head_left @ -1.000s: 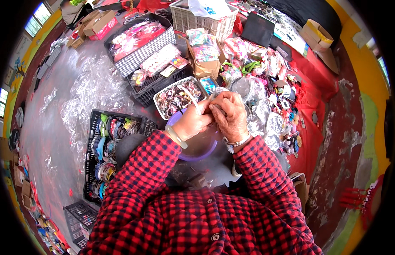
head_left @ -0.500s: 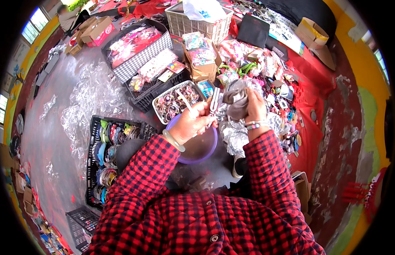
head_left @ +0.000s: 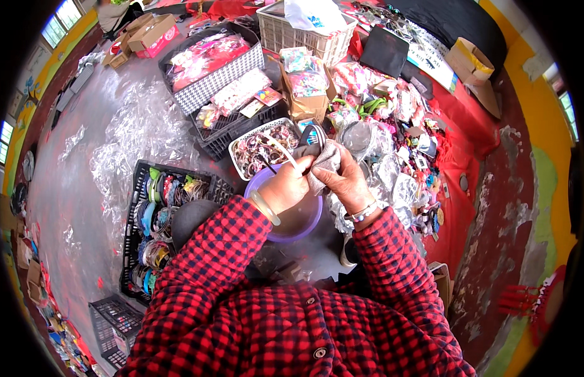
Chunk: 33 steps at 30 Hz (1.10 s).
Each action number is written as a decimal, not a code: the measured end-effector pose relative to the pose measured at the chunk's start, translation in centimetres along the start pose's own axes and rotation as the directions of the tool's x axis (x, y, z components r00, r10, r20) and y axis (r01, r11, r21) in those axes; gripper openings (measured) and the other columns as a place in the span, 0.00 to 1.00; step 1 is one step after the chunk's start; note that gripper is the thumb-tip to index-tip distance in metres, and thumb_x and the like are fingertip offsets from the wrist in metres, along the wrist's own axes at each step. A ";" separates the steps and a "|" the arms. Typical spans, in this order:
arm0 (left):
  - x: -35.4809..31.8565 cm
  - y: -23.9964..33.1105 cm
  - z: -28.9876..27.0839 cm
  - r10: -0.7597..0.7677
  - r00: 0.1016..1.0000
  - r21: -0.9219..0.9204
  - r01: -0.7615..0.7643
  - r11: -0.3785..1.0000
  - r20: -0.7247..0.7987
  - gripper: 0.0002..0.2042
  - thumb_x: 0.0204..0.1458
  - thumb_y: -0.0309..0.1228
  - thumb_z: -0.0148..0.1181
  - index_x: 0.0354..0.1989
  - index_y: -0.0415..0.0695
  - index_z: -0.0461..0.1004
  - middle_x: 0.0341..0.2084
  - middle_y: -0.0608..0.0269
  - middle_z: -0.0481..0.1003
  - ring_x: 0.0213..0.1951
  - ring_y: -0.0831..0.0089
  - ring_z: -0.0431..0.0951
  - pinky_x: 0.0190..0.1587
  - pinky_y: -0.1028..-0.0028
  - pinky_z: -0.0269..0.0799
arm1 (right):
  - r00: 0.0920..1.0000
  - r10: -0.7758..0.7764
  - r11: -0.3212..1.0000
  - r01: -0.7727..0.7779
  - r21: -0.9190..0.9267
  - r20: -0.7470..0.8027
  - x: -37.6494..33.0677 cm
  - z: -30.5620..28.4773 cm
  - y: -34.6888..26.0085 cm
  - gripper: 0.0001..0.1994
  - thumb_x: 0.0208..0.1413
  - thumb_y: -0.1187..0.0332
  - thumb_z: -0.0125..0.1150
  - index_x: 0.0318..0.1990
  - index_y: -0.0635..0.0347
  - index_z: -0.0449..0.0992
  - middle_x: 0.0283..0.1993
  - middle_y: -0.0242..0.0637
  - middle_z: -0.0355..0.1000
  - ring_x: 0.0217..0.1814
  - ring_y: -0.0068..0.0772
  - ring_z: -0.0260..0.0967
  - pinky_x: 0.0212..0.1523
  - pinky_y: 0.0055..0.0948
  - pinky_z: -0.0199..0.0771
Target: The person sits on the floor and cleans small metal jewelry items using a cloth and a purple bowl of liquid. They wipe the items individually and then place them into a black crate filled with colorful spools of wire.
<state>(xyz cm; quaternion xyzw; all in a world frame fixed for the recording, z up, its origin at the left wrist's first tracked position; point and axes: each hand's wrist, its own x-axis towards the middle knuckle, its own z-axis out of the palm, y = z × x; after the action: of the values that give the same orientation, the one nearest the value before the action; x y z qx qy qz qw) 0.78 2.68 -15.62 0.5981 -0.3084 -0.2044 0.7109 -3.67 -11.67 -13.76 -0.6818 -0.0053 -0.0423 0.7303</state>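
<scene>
My left hand (head_left: 284, 190) is closed around hair hoops, a white hoop (head_left: 283, 149) and a dark hoop (head_left: 316, 131) that curves up beyond the fingers. A crumpled grey cloth (head_left: 326, 164) is pinched in my right hand (head_left: 353, 183), pressed against the dark hoop. Both hands meet above a purple-rimmed basin (head_left: 292, 239) of murky water. Just past them sits a white basket (head_left: 234, 158) full of small hair accessories. Fingers and cloth hide part of the hoops.
On the left stands a black crate (head_left: 133, 229) of headbands. Clear plastic wrap (head_left: 138, 135) spreads over the floor. Ahead are a patterned bin (head_left: 226, 74), a carton (head_left: 298, 108) of packets and a beige crate (head_left: 285, 34). Loose accessories cover a red cloth (head_left: 458, 182) at right.
My right hand has moved left and brought the cloth from beside the left hand onto the dark hoop. The hoops have turned in my left hand.
</scene>
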 end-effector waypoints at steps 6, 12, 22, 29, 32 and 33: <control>-0.1 -0.1 0.2 -0.075 0.989 -0.123 0.091 0.988 0.125 0.20 0.50 0.18 0.50 0.53 0.38 0.60 0.48 0.61 0.65 0.50 0.73 0.65 0.53 0.73 0.62 | 0.965 -0.117 0.992 0.102 -0.075 -0.236 -0.5 0.9 -0.5 0.14 0.49 0.69 0.58 0.42 0.65 0.68 0.31 0.33 0.70 0.33 0.21 0.65 0.34 0.22 0.67; -0.2 -0.2 0.6 0.015 0.993 0.029 -0.018 0.999 0.121 0.18 0.49 0.20 0.53 0.50 0.37 0.64 0.47 0.62 0.66 0.49 0.75 0.66 0.50 0.74 0.63 | 0.959 0.084 0.959 -0.004 0.282 -0.272 -0.3 0.7 -0.7 0.08 0.53 0.70 0.54 0.37 0.65 0.70 0.29 0.29 0.69 0.30 0.16 0.64 0.29 0.17 0.65; -0.4 1.7 0.4 0.051 0.995 0.026 -0.053 0.998 0.081 0.17 0.49 0.22 0.54 0.49 0.36 0.64 0.42 0.62 0.70 0.44 0.77 0.69 0.48 0.76 0.65 | 0.993 0.066 0.915 -0.022 0.402 -0.095 -0.8 1.0 -2.2 0.15 0.47 0.78 0.58 0.44 0.63 0.65 0.34 0.31 0.69 0.35 0.20 0.66 0.35 0.20 0.67; -0.8 1.3 0.9 -0.012 0.997 -0.005 0.012 1.000 0.077 0.15 0.50 0.21 0.51 0.49 0.37 0.65 0.41 0.65 0.71 0.43 0.78 0.69 0.47 0.76 0.65 | 0.974 0.161 0.887 -0.072 0.457 -0.159 -0.1 0.3 -0.9 0.09 0.51 0.72 0.56 0.40 0.62 0.69 0.33 0.31 0.71 0.33 0.22 0.68 0.35 0.20 0.68; -0.4 1.4 0.1 0.000 1.000 0.070 0.000 0.998 -0.002 0.16 0.48 0.20 0.50 0.49 0.36 0.65 0.42 0.62 0.70 0.45 0.76 0.69 0.47 0.76 0.65 | 0.982 0.141 0.833 -0.188 0.520 0.130 -0.3 -0.5 -1.9 0.15 0.49 0.75 0.57 0.45 0.62 0.65 0.35 0.33 0.69 0.36 0.24 0.68 0.39 0.23 0.69; -0.5 1.8 -0.3 0.004 1.000 0.117 -0.005 0.993 0.012 0.17 0.48 0.20 0.51 0.49 0.35 0.65 0.42 0.61 0.70 0.45 0.76 0.69 0.47 0.76 0.65 | 0.986 0.132 0.838 -0.165 0.521 0.100 -0.4 0.0 -2.1 0.16 0.48 0.77 0.57 0.46 0.61 0.65 0.35 0.32 0.69 0.36 0.24 0.68 0.40 0.23 0.69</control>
<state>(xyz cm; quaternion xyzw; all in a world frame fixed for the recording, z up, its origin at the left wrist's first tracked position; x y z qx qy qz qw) 0.51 3.61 -13.96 0.6368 -0.3254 -0.1877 0.6733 -4.25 -11.81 -11.68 -0.4547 0.0142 0.0380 0.8897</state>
